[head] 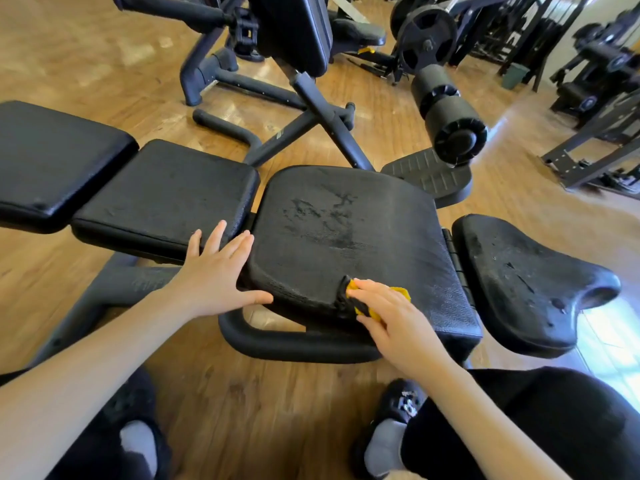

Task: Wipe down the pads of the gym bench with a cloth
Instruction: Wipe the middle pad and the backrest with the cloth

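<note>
**Bench pad wipe-down: cloth at near edge**

Yellow cloth [375,299] pressed onto near edge of wide black bench pad [346,230] under right hand [398,320], fingers curled over it. Left hand [218,275] flat, fingers spread, resting on pad's left corner. Wet streaks visible mid-pad.

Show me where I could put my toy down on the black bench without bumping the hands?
The far-left black pad is bare. So is most of the next black pad, beyond the left hand at its near right corner. The saddle-shaped black seat pad on the right is bare too. It is crowded along the big middle pad's near edge, where the right hand presses the yellow cloth.
</note>
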`<state>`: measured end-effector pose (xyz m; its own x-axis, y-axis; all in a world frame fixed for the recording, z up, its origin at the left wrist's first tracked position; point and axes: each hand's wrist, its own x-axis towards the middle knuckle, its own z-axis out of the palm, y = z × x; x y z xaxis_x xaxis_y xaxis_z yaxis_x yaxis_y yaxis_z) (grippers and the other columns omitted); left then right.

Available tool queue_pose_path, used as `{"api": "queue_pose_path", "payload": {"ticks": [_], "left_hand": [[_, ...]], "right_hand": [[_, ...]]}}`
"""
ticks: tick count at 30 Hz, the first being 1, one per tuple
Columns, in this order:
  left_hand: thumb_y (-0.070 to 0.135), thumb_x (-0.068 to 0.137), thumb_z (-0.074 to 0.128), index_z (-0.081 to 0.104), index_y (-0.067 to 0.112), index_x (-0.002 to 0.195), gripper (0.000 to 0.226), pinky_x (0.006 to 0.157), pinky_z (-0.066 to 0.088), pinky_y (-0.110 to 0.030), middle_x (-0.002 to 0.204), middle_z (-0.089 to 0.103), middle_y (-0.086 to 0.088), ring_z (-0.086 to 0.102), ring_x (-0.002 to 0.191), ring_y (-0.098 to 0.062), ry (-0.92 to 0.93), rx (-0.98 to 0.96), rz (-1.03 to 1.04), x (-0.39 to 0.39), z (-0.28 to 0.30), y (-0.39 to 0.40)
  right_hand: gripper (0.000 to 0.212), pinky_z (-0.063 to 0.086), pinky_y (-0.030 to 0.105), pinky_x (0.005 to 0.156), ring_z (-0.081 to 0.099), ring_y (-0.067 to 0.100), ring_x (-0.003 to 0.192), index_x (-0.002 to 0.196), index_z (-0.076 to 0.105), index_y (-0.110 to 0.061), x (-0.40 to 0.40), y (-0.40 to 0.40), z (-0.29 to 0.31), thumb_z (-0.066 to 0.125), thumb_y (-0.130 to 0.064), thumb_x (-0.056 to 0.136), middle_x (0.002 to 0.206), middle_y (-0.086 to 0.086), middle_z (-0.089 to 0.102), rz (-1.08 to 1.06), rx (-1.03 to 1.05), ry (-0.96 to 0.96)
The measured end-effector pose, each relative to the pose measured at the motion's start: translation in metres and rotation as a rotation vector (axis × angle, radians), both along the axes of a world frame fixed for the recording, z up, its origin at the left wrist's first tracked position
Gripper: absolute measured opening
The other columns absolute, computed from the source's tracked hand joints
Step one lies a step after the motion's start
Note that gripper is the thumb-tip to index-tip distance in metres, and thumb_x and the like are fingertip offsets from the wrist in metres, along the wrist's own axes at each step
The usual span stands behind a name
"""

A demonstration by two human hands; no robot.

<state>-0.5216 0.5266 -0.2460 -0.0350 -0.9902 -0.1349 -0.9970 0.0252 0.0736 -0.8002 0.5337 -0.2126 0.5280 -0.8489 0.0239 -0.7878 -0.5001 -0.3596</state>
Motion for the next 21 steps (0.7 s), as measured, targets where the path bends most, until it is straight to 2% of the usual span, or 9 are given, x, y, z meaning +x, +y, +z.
{"api": "queue_pose_path", "payload": {"ticks": [3, 6, 8, 10, 12, 13, 16, 19, 21], "left_hand": [[0.079, 0.074, 0.031, -0.004, 0.019, 0.149, 0.102, 0.112, -0.006, -0.054, 0.158, -0.006, 0.002, -0.017, 0.142, -0.027, -0.018, 0.003, 0.000, -0.002, 0.002, 0.002], [0.076, 0.078, 0.029, -0.004, 0.019, 0.149, 0.097, 0.111, -0.007, -0.057, 0.158, -0.006, 0.001, -0.016, 0.143, -0.026, -0.037, -0.018, -0.010, -0.006, 0.003, 0.006], [0.071, 0.083, 0.029, -0.003, 0.017, 0.149, 0.091, 0.110, -0.008, -0.058, 0.158, -0.006, 0.000, -0.015, 0.143, -0.022, -0.040, -0.044, -0.027, -0.010, 0.001, 0.011], [0.066, 0.087, 0.030, 0.000, 0.016, 0.149, 0.085, 0.110, -0.009, -0.057, 0.158, -0.005, -0.001, -0.015, 0.143, -0.021, -0.035, -0.072, -0.060, -0.017, 0.002, 0.016], [0.066, 0.087, 0.029, 0.001, 0.016, 0.149, 0.085, 0.111, -0.010, -0.053, 0.158, -0.006, -0.001, -0.014, 0.143, -0.020, -0.015, -0.086, -0.109, -0.023, 0.003, 0.022], [0.068, 0.086, 0.026, 0.001, 0.016, 0.149, 0.086, 0.110, -0.012, -0.049, 0.158, -0.006, -0.001, -0.014, 0.143, -0.019, -0.003, -0.089, -0.136, -0.027, 0.003, 0.024], [0.068, 0.086, 0.023, -0.003, 0.014, 0.149, 0.087, 0.107, -0.015, -0.040, 0.157, -0.008, -0.002, -0.014, 0.143, -0.018, -0.004, -0.094, -0.210, -0.038, 0.004, 0.032], [0.068, 0.079, 0.020, -0.001, 0.010, 0.148, 0.092, 0.109, -0.011, -0.035, 0.157, -0.006, -0.005, -0.011, 0.144, -0.019, 0.022, -0.099, -0.231, -0.042, 0.006, 0.033], [0.069, 0.073, 0.015, 0.000, 0.011, 0.149, 0.096, 0.109, -0.010, -0.032, 0.157, -0.005, -0.004, -0.010, 0.144, -0.019, 0.043, -0.089, -0.239, -0.042, 0.007, 0.030]], "right_hand": [[0.038, 0.022, 0.016, 0.106, 0.036, 0.002, 0.127, 0.127, 0.053, -0.022, -0.051, -0.001, -0.008, 0.055, -0.015, 0.090, 0.133, -0.014, 0.046, -0.166, -0.012, -0.065], [0.036, 0.030, 0.020, 0.103, 0.044, 0.006, 0.117, 0.126, 0.054, -0.016, -0.097, -0.005, -0.013, 0.053, -0.012, 0.090, 0.124, -0.005, 0.054, -0.404, -0.026, -0.156], [0.037, 0.036, 0.025, 0.091, 0.049, 0.012, 0.103, 0.129, 0.052, -0.015, -0.115, -0.010, -0.015, 0.051, -0.014, 0.092, 0.108, -0.001, 0.055, -0.560, 0.039, -0.225], [0.037, 0.036, 0.028, 0.081, 0.053, 0.022, 0.099, 0.130, 0.051, -0.016, -0.118, -0.019, -0.015, 0.049, -0.017, 0.093, 0.098, 0.001, 0.054, -0.661, 0.105, -0.271], [0.037, 0.036, 0.030, 0.078, 0.055, 0.028, 0.104, 0.129, 0.051, -0.015, -0.110, -0.026, -0.012, 0.049, -0.020, 0.093, 0.102, 0.010, 0.060, -0.711, 0.105, -0.270], [0.038, 0.037, 0.031, 0.081, 0.054, 0.028, 0.109, 0.129, 0.051, -0.014, -0.104, -0.027, -0.011, 0.051, -0.023, 0.092, 0.112, 0.012, 0.062, -0.724, 0.081, -0.240], [0.041, 0.033, 0.030, 0.101, 0.046, 0.022, 0.125, 0.127, 0.053, -0.012, -0.072, -0.019, -0.005, 0.051, -0.032, 0.092, 0.134, 0.006, 0.053, -0.638, -0.035, -0.110], [0.036, 0.029, 0.028, 0.108, 0.046, 0.019, 0.126, 0.120, 0.059, -0.012, -0.022, 0.003, -0.002, 0.046, -0.032, 0.093, 0.132, 0.003, 0.055, -0.365, -0.127, -0.105], [0.041, 0.023, 0.027, 0.110, 0.043, 0.020, 0.129, 0.124, 0.057, -0.014, 0.007, 0.018, -0.011, 0.046, -0.035, 0.090, 0.135, 0.003, 0.053, -0.157, -0.163, -0.048]]}}
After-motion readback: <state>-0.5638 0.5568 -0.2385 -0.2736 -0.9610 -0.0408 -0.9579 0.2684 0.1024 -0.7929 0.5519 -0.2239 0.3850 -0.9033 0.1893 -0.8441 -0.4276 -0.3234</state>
